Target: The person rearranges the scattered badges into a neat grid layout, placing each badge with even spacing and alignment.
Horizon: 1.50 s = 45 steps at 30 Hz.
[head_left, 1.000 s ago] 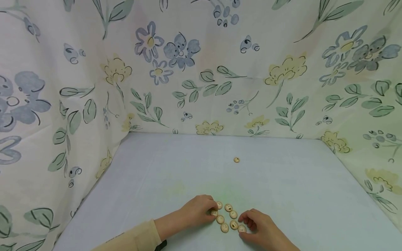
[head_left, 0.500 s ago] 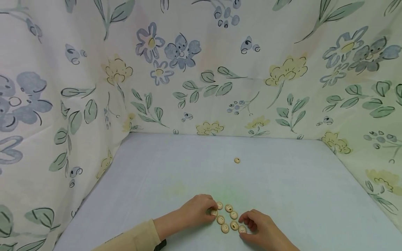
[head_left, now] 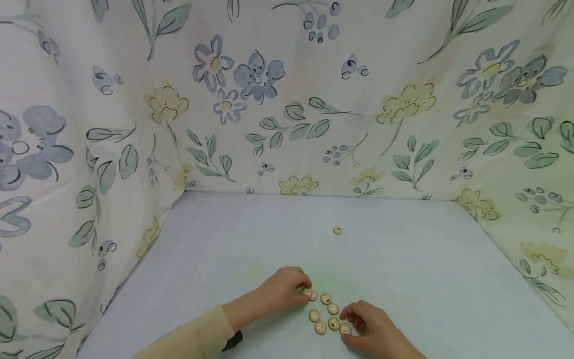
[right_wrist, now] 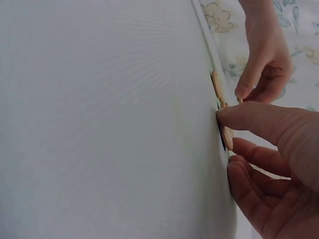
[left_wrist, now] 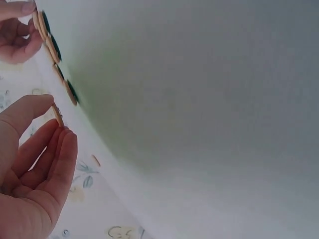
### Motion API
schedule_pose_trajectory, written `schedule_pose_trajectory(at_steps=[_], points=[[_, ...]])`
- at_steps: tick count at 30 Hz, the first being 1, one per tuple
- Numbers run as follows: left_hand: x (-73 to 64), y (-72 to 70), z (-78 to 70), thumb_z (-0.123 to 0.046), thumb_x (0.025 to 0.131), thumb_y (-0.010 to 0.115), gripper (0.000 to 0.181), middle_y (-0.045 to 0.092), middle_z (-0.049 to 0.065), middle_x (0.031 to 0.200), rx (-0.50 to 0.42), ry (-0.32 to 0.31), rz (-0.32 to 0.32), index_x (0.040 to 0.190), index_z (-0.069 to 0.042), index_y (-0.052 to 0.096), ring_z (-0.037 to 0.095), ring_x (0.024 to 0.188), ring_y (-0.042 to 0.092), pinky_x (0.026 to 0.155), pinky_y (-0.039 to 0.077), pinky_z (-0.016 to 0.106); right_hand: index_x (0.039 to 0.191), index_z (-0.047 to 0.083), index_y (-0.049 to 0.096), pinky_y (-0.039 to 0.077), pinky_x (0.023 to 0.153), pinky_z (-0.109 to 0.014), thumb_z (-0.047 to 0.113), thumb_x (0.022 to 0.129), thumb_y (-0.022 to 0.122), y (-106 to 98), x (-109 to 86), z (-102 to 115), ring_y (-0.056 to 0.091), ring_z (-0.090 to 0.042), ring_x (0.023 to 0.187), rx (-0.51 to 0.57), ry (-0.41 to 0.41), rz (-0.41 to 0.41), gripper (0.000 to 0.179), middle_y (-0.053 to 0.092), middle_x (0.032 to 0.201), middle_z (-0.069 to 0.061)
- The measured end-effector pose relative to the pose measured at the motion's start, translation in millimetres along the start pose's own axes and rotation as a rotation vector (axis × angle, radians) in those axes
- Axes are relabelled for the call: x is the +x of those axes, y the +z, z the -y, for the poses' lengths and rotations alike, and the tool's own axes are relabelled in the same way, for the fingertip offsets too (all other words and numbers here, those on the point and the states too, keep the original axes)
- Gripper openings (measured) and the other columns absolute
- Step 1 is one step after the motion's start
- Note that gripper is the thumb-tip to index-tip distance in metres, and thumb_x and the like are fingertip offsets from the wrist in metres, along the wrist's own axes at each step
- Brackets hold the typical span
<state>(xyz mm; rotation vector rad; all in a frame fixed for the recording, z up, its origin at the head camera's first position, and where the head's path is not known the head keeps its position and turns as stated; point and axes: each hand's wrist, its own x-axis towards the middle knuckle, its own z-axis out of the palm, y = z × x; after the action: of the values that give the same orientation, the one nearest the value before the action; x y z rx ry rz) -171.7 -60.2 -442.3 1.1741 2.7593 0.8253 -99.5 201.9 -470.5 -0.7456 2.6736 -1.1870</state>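
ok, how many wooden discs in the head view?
9 discs: one pinched in the left hand, one next to it, five between the hands, one at the right hand, one alone farther back. Hands may hide more.

Comprised a flat whitish tabletop (head_left: pixel 426 259), bordered on three sides by white cloth drapery (head_left: pixel 394 60) printed with blue and yellow flowers (head_left: pixel 405 104) and green leaves (head_left: pixel 426 148).

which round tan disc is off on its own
The lone disc toward the back of the table; the other discs are all grouped near the front.
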Motion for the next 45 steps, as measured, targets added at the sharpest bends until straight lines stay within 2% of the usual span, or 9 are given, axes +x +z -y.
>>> schedule_pose_trajectory(at_steps=[6,14,28,40,45], points=[[13.9,-6.2,6.2,-0.008,0.082,0.073,0.011,0.064,-0.003,0.085,-0.013,-0.035,-0.004,0.093,-0.008,0.074,0.005,0.074,0.052,0.069,0.044,0.017,0.1,0.018,0.064,0.045,0.063,-0.022,0.029,0.081,0.079,-0.3,1.4,0.0,0.047,-0.001,0.075,0.012,0.033,0.026,0.026,0.051,0.084,0.012],[34.7,-9.5,17.9,-0.011,0.085,0.072,0.009,0.061,-0.003,0.081,0.005,-0.094,-0.031,0.094,-0.009,0.074,0.006,0.072,0.048,0.066,0.043,0.019,0.1,0.019,0.064,0.046,0.063,-0.022,0.029,0.082,0.079,-0.7,1.8,-1.8,0.048,-0.002,0.075,0.019,0.003,0.03,0.025,0.052,0.085,0.012],[67.6,-13.9,37.0,-0.009,0.085,0.072,0.012,0.064,0.007,0.082,0.016,-0.149,-0.073,0.095,-0.004,0.074,0.011,0.071,0.049,0.065,0.043,0.024,0.101,0.019,0.064,0.046,0.064,-0.022,0.03,0.083,0.078,-1.5,1.4,-1.5,0.048,-0.002,0.075,0.031,0.026,0.035,0.025,0.051,0.084,0.011],[95.0,-9.0,56.3,-0.01,0.085,0.073,0.013,0.062,0.003,0.082,0.006,-0.216,-0.072,0.096,-0.004,0.073,0.013,0.075,0.05,0.069,0.044,0.026,0.101,0.019,0.064,0.046,0.065,-0.022,0.026,0.084,0.077,1.7,-1.8,-4.7,0.049,-0.002,0.076,0.047,0.011,0.025,0.022,0.052,0.085,0.011],[108.7,-8.0,63.3,-0.01,0.084,0.072,0.011,0.058,0.0,0.078,0.034,-0.214,-0.088,0.094,-0.005,0.073,0.014,0.075,0.049,0.07,0.043,0.027,0.101,0.02,0.063,0.046,0.064,-0.021,0.024,0.084,0.077,2.6,-2.0,-7.5,0.049,-0.001,0.076,0.045,-0.03,0.011,0.022,0.052,0.086,0.012]])
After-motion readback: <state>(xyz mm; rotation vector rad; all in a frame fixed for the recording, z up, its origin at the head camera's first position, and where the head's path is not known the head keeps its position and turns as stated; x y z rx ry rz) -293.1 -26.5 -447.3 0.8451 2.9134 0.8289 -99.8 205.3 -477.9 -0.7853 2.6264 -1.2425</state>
